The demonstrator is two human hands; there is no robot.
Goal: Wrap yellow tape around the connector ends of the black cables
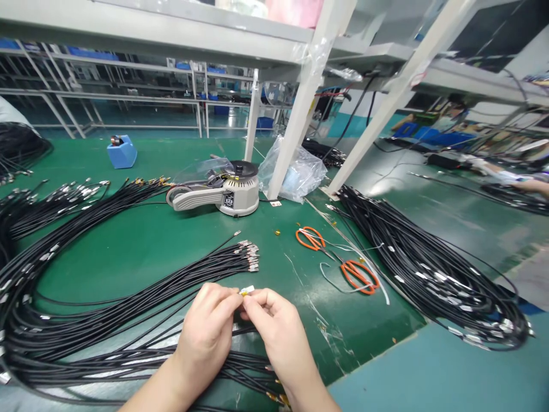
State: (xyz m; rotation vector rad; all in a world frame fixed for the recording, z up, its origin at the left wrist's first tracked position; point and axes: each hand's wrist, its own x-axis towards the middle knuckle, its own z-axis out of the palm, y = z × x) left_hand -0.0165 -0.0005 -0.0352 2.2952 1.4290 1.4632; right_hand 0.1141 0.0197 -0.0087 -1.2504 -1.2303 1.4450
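My left hand (pixel 208 323) and my right hand (pixel 277 320) meet fingertip to fingertip at the front of the green table. Between them they pinch a cable end (pixel 247 290) with a white tip and a bit of yellow tape; most of it is hidden by my fingers. Just beyond lies a bundle of black cables (pixel 206 264), its silvery connectors pointing right. More black cables (pixel 244 366) pass beneath my hands and wrists, some with yellow-wrapped ends near my right wrist.
A grey tape dispenser (pixel 240 197) stands behind the cables, with a blue holder (pixel 122 153) further left. Orange-handled scissors (pixel 359 277) lie to the right among white strips. A coiled cable bundle (pixel 429 274) and shelf posts (pixel 295 109) stand beyond. Another person's hand (pixel 532 186) shows far right.
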